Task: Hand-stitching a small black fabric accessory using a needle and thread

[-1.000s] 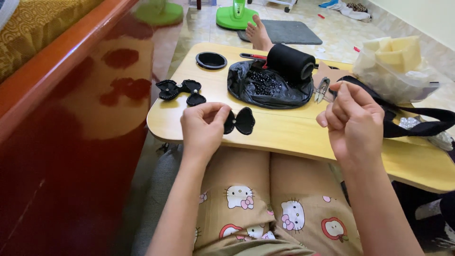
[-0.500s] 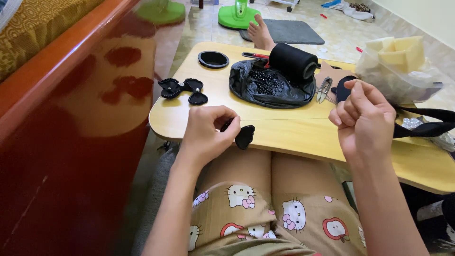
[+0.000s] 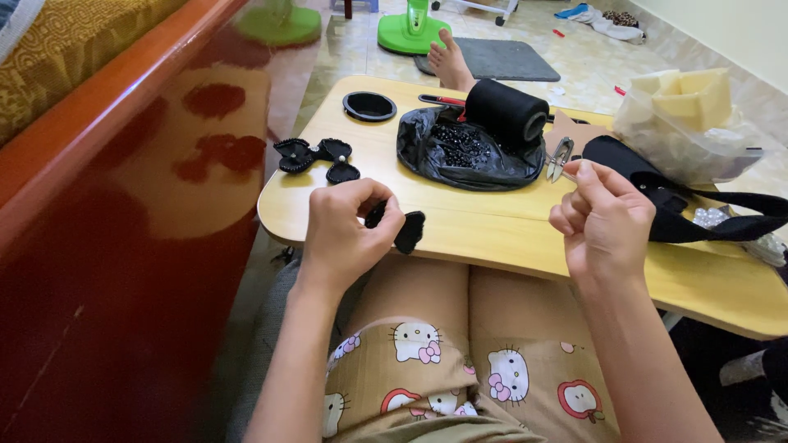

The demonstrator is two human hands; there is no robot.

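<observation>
My left hand (image 3: 345, 230) grips a small black fabric bow piece (image 3: 408, 231) at the near edge of the yellow lap table (image 3: 492, 234). My right hand (image 3: 603, 217) hovers over the table's right part with thumb and forefinger pinched. Whatever thin thing may be between them is too small to see. Its fingertips are close to metal thread snips (image 3: 560, 157). Behind lie a black plastic bag of dark beads (image 3: 460, 152) and a black roll (image 3: 505, 111).
Finished black bows (image 3: 316, 157) and a round black lid (image 3: 369, 106) lie at the table's left. A black strap bag (image 3: 657, 193) and a clear bag of yellow foam (image 3: 689, 115) sit at the right. A red wooden frame (image 3: 123, 205) stands on my left, and a bare foot (image 3: 450, 61) rests beyond the table.
My left hand has turned the black bow piece and brought it down toward the table's near edge. My right hand has shifted slightly left, still pinched.
</observation>
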